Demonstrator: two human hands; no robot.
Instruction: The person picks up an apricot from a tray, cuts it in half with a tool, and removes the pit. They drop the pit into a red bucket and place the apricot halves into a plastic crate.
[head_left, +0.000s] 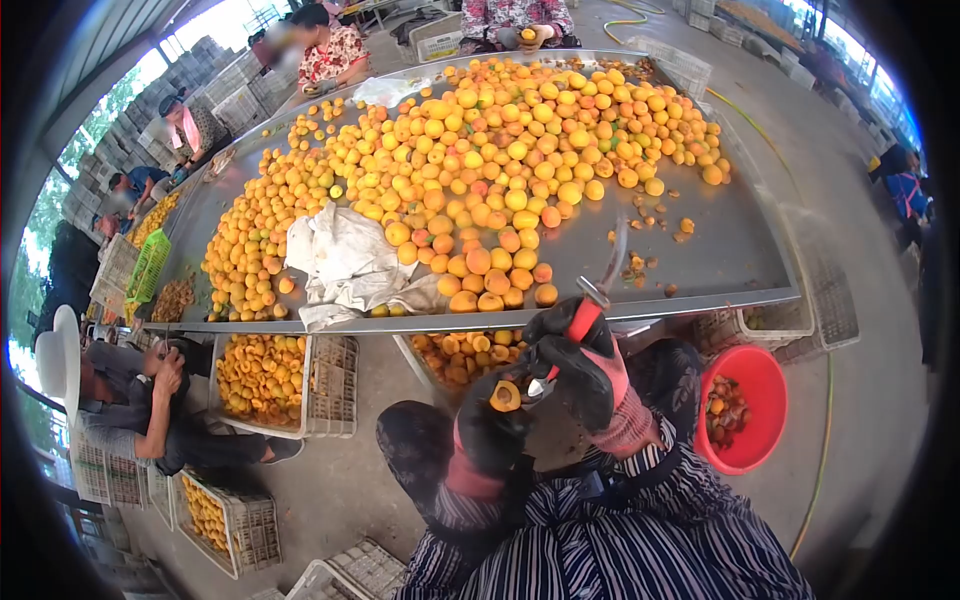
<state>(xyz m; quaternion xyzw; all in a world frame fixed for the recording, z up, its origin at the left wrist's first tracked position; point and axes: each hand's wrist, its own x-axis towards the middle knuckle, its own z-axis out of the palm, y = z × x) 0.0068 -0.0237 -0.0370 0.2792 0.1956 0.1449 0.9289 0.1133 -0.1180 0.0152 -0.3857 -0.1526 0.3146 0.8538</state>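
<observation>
Head view: the apricot (505,396) is pinched in the fingertips of the gloved left hand (490,432), over the lap and just below the table (700,255) edge. It looks light, soft and juicy, probably slippery and easily bruised, so it is best held gently by its sides. The right hand (580,375) is clenched around a red-handled knife (586,318), blade up, close beside the fruit.

Apricots (480,150), cloth (345,262) lay on table (720,250); crate (335,390) under its edge, left of left hand (495,428); bucket (768,390) right of right hand (585,375).
</observation>
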